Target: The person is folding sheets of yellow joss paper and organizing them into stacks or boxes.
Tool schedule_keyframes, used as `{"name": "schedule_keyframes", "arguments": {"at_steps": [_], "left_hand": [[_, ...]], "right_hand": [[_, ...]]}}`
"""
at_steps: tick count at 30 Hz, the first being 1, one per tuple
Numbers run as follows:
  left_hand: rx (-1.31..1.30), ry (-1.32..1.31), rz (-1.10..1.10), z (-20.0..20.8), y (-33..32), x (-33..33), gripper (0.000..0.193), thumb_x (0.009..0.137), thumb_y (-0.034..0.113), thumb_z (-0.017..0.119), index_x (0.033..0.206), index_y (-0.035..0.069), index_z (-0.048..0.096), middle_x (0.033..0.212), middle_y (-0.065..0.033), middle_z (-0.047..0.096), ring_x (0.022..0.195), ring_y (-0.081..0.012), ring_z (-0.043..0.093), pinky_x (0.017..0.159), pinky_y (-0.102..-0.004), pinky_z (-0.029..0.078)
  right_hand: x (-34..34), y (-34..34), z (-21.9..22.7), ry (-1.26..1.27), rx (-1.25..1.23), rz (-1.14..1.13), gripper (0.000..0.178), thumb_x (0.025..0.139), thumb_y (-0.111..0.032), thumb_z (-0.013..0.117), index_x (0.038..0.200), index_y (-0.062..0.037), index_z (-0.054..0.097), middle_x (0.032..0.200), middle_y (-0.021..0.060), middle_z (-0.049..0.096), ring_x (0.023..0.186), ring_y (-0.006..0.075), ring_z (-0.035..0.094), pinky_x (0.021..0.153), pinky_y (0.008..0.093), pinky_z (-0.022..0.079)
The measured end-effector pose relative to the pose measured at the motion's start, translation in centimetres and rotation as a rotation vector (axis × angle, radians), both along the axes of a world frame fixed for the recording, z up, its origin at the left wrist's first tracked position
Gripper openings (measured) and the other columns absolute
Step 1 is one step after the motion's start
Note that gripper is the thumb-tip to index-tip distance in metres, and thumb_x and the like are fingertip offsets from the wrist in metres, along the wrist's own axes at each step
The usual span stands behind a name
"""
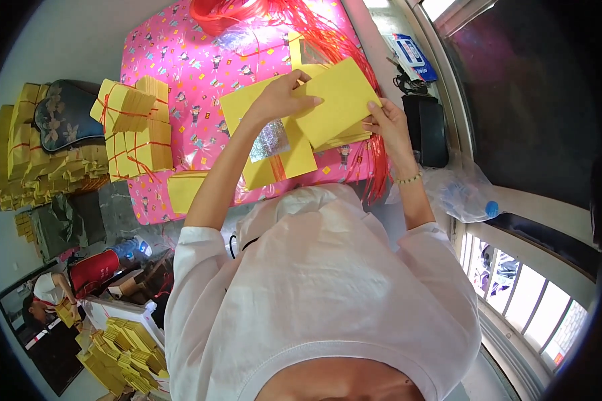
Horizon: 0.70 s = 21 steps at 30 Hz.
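Between my hands is a yellow paper sheet (338, 100), tilted above the pink patterned table. My left hand (281, 100) is closed at its left edge, with the thumb on top. At the right edge my right hand (389, 125) pinches the same sheet. More yellow sheets (344, 140) show beneath it. Below my left hand lies a larger yellow piece (297, 160) with a silver foil square (269, 142) and a red strip (277, 168) on it; my left forearm hides part of it.
Red plastic strands (314, 27) spill over the table's far right. Tied yellow bundles (140, 144) stand at its left edge, beside a larger pile (40, 160). A black case (425, 130) and a plastic bag (461, 190) lie right. Another person (50, 291) handles yellow paper at lower left.
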<state>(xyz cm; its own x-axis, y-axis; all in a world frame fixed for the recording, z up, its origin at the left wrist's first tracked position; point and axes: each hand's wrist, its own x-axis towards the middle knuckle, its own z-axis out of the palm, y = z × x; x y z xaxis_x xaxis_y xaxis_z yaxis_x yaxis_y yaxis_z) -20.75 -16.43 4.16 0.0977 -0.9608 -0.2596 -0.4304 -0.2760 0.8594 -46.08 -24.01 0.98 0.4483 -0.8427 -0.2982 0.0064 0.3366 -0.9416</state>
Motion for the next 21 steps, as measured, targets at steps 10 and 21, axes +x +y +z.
{"name": "schedule_keyframes", "arguments": {"at_steps": [10, 21], "left_hand": [[0.061, -0.531, -0.108, -5.1, -4.2, -3.8, 0.043, 0.074, 0.018, 0.068, 0.113, 0.006, 0.053, 0.099, -0.0165, 0.063, 0.094, -0.0320, 0.062, 0.079, -0.0408, 0.049], [0.069, -0.753, -0.179, -9.6, -4.4, -5.8, 0.034, 0.076, 0.005, 0.057, 0.108, 0.000, 0.048, 0.101, -0.0187, 0.061, 0.092, -0.0337, 0.064, 0.074, -0.0451, 0.052]], "right_hand": [[-2.2, -0.7, -9.2, 0.119, 0.073, -0.084, 0.022, 0.092, -0.016, 0.060, 0.105, 0.0007, 0.055, 0.090, 0.0085, 0.064, 0.074, 0.0138, 0.065, 0.065, 0.0250, 0.056], [-2.5, 0.1, -12.5, 0.232, 0.101, -0.087, 0.021, 0.092, -0.015, 0.059, 0.105, -0.0001, 0.054, 0.091, 0.0085, 0.064, 0.072, 0.0142, 0.065, 0.062, 0.0259, 0.056]]}}
